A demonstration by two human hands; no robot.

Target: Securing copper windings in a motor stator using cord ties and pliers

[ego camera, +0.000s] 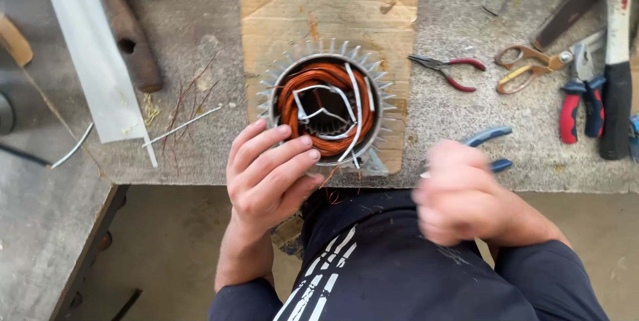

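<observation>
A finned metal motor stator stands on end on a cardboard sheet at the bench's front edge. Copper windings fill its bore, with white insulating strips between them. My left hand grips the stator's near left rim, fingers laid across the fins. My right hand is blurred, just off the bench edge, and seems closed around a thin white piece; what it holds is unclear. Blue-handled pliers lie right beside it.
On the bench to the right lie small red-handled pliers, orange-handled scissors, red-and-blue pliers and a long black-handled tool. A rusty pipe, a white strip and a loose wire lie on the left.
</observation>
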